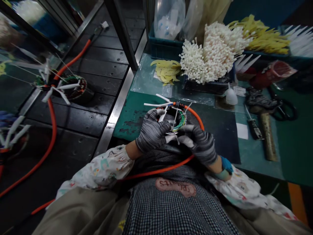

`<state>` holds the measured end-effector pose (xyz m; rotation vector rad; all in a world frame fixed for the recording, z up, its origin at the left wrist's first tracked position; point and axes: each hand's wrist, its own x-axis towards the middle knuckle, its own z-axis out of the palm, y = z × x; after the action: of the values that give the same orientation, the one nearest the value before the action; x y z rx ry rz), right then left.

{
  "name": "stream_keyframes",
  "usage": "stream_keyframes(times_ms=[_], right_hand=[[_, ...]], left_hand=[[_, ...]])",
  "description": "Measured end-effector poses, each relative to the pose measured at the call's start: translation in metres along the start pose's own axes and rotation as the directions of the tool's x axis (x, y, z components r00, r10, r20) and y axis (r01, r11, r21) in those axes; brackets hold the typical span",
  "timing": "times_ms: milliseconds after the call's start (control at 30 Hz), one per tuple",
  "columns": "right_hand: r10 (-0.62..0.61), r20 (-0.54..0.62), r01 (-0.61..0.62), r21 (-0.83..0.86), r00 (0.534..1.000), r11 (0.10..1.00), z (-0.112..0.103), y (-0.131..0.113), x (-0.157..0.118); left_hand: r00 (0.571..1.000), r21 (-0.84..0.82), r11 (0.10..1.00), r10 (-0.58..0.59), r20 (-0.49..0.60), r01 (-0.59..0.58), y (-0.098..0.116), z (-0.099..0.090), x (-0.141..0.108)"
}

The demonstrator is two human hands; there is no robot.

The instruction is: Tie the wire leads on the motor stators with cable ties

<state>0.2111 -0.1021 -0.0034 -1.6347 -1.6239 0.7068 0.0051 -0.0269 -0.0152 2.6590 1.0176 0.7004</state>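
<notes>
A round wound part [182, 120] with green and yellow wires sits at the near edge of the green mat [127, 117]. White sleeves and an orange cable [197, 116] come off its far side, and the cable loops round to the right and back across my lap. My left hand [155, 129], in a grey striped glove with white fingertips, grips the part's left side. On the near right, my right hand [200, 142], gloved alike, has its fingers pressed together at a thin white tie by the rim.
Bundled white ties [215, 54], yellow strips [167, 71] and a small white bottle [231, 95] lie beyond. At right are a screwdriver [254, 128], a worn handle [268, 137] and black scissors [285, 109]. Similar wired parts [75, 88] stand on the roller line at left.
</notes>
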Motion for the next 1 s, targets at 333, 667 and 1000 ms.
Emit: stream_keyframes(times_ms=[333, 667, 1000], right_hand=[[-0.028, 0.009, 0.025, 0.199, 1.000, 0.980, 0.004, -0.013, 0.051], [-0.083, 0.086, 0.053, 0.310, 0.993, 0.949, -0.005, 0.002, 0.046], [-0.354, 0.192, 0.291, 0.292, 0.915, 0.911, -0.002, 0.021, 0.029]], left_hand=[[0.992, -0.065, 0.995, 0.075, -0.104, -0.082, -0.003, 0.001, 0.002], [0.983, -0.082, 0.990, 0.103, -0.152, -0.117, -0.006, 0.002, 0.002], [0.963, -0.041, 0.991, 0.117, -0.243, -0.131, -0.004, 0.004, 0.004]])
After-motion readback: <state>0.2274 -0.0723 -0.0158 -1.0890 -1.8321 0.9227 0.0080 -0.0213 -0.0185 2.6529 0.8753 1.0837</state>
